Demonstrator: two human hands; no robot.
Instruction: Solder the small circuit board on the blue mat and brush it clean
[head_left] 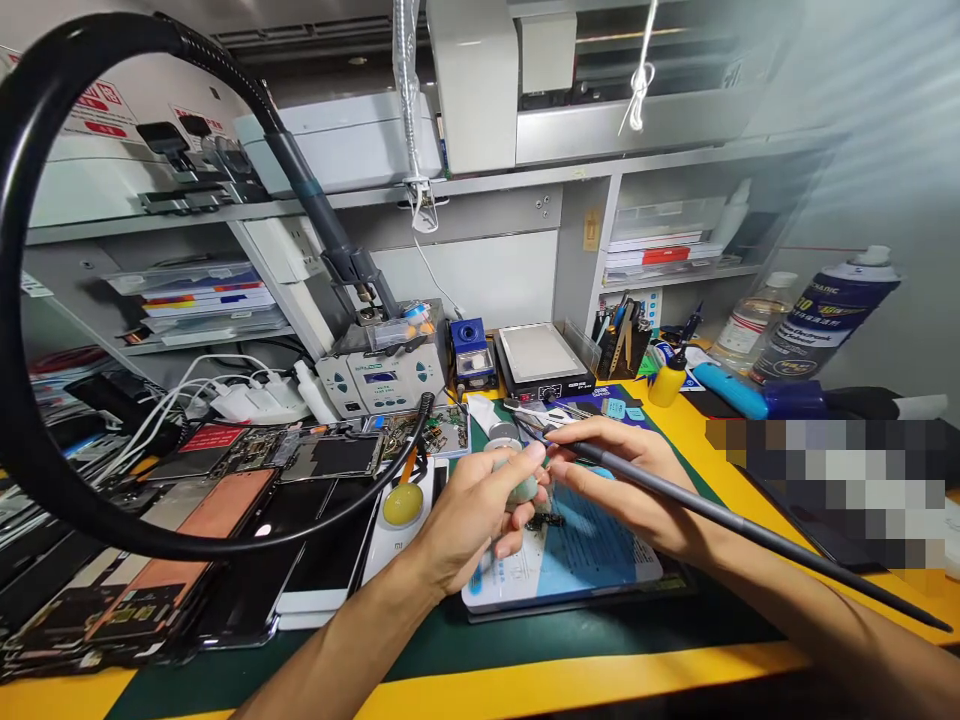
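My left hand (476,510) is closed around a small pale green object (523,490), mostly covered by the fingers and too hidden to name. My right hand (626,480) holds a long, slim, dark tapered tool (697,512) like a brush handle, which slants from the fingers down to the lower right. The fingertips of both hands nearly meet, and whatever is between them is too small to tell. Beneath them lies a blue-and-white printed sheet or pad (592,570) with a small dark part (547,520) on it. A round grey-topped jar (504,437) stands just behind my left hand.
Phones and phone parts (225,530) are stacked at the left. A thick black flexible hose (19,330) loops over them. Behind are a grey control unit (386,375) and a flat heating plate (544,355). A yellow bottle (666,382) and a spray can (825,315) stand to the right.
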